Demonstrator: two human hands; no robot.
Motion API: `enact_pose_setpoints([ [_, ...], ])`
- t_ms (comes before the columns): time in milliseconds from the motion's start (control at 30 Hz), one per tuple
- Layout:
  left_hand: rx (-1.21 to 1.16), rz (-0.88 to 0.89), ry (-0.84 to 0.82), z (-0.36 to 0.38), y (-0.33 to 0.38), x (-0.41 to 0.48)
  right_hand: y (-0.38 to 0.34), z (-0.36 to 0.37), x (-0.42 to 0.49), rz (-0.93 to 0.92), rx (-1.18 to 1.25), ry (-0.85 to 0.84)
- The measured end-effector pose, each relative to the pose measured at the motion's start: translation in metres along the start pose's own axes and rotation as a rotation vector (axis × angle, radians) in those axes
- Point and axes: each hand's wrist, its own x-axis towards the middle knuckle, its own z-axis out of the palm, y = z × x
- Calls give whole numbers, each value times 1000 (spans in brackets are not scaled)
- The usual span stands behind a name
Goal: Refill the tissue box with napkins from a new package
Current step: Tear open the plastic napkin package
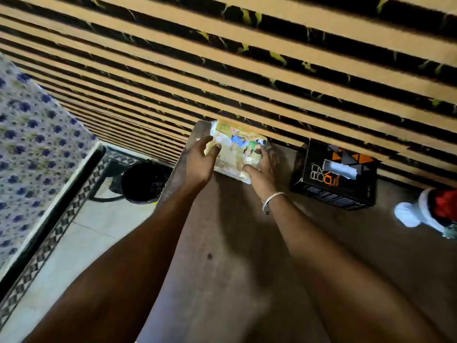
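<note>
At the far left corner of the bench (pixel 222 256), against the slatted wall (pixel 247 58), we see our fingers (pixel 212 147) curled onto the napkin package (pixel 237 149) from both sides. The left hand (pixel 199 160) grips its left edge, thumb on top; the right hand (pixel 262 169), a metal bangle (pixel 272 200) at its wrist, holds the near right corner. Nothing stands between the hands and the package. Just to the right, apart from it, sits the black tissue box (pixel 333 177) with orange triangles and a slot on top showing white. Farther right lies a blurred red-and-white thing (pixel 430 211). Below the bench's left edge stands a dark bin (pixel 143 181) on the tiled floor. The package is glossy clear plastic with a colourful printed picture, lying flat.
</note>
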Motion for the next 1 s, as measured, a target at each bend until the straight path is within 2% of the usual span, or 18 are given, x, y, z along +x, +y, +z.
enact_pose_setpoints([
  [233,328,-148,50,4,-8,22,12,17,31,94,-45,25],
  [400,188,-230,-62,5,-35,43,8,21,36,145,68,35],
  [500,101,-204,-70,2,-15,35,8,19,34,137,85,80],
  [733,-84,-81,-18,-23,8,-19,-4,5,-23,-81,50,122],
  [1000,14,-75,-1,-54,-36,-91,31,28,-118,-100,0,57],
])
